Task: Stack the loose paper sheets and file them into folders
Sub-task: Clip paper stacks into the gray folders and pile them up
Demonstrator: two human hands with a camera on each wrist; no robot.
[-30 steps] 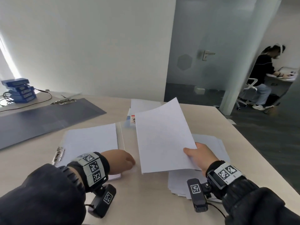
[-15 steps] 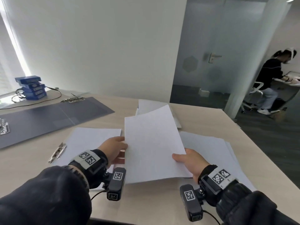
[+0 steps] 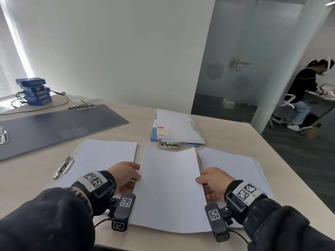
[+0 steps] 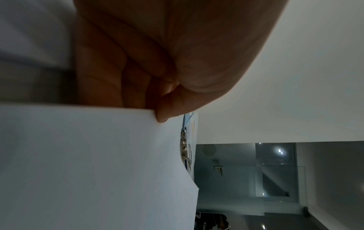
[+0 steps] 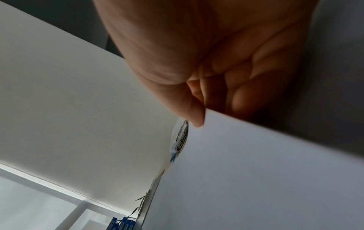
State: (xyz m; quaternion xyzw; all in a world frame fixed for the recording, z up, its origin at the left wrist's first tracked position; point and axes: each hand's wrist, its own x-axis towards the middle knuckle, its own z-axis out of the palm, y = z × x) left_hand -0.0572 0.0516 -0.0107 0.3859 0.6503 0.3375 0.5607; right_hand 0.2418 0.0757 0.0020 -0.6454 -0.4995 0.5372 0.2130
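Nearest, at 6 o'clock on the table (image 3: 226,134), the sheet (image 3: 170,187) is pinched at mid-height on both long edges, the left hand (image 3: 123,175) at its 9 o'clock edge and the right hand (image 3: 213,180) at its 3 o'clock edge, thumbs on top and fingers curled beneath. It looks light and limp, its far edge bowing, so an edge pinch on both sides should suit. Beyond lie the loose pile (image 3: 233,169) at 2 o'clock, the clipped sheets (image 3: 103,156) at 10 o'clock, and the folders (image 3: 178,127) at 12.

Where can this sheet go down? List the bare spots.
Bare table lies right of the closed folders, and between the dark folder and the left stack. Near the hands it is crowded: held sheet, right pile.
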